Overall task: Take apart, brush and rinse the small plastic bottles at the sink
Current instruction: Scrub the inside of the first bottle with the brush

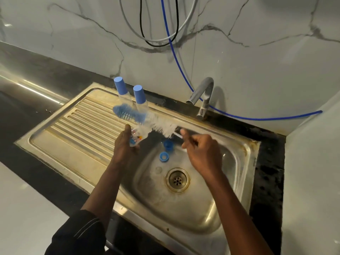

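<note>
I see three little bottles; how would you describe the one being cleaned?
Find the stainless steel sink. At the basin's left edge, the left hand holds a small clear plastic bottle. Unlike the two clear bottles standing behind on the drainboard, it wears no tall blue cap.

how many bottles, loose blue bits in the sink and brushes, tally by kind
capped bottles on the drainboard: 2
bottle in the left hand: 1
loose blue parts in the basin: 2
brush in the right hand: 1
total: 6
</note>
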